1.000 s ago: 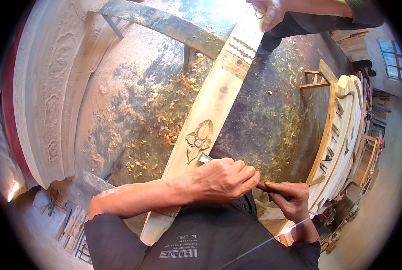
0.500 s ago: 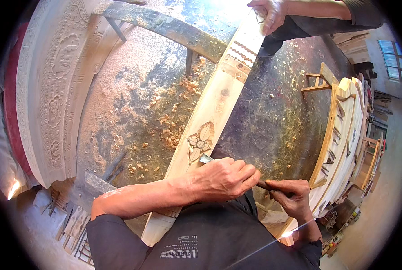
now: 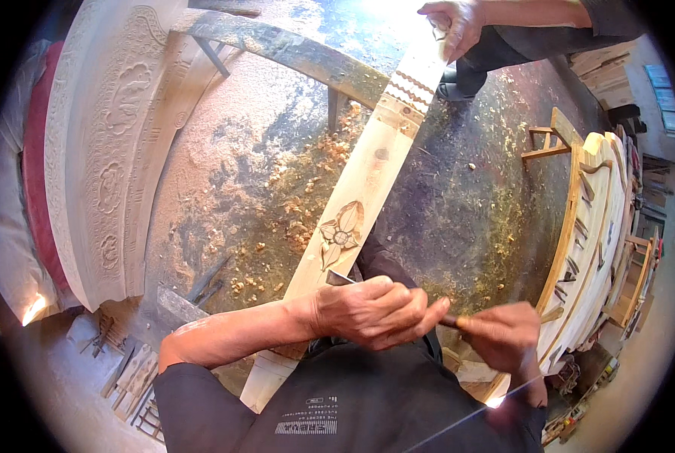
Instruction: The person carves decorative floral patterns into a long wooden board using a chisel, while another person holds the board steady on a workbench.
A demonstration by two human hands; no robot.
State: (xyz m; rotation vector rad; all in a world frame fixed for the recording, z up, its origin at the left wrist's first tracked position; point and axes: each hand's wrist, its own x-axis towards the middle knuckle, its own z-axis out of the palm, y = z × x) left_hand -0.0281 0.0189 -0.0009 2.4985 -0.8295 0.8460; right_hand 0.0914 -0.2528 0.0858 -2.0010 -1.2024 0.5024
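Note:
A long pale wooden board slants across the view, with a flower carved in its face and wavy grooves farther up. My left hand is wrapped round the shank of a chisel, whose metal blade lies at the board just below the flower. Farther back, the chisel's dark handle runs into my right hand, closed round it and blurred by motion. Another person's hand rests on the board's far end, beside another carved spot.
A low wooden bench crosses behind the board. Wood shavings litter the dark floor. To the left stands a large carved panel. At right, several hand tools lie on a curved pale wooden piece.
The chisel blade has drawn back slightly from the flower. My right hand has shifted a little to the right, still on the handle. The whole view has moved slightly.

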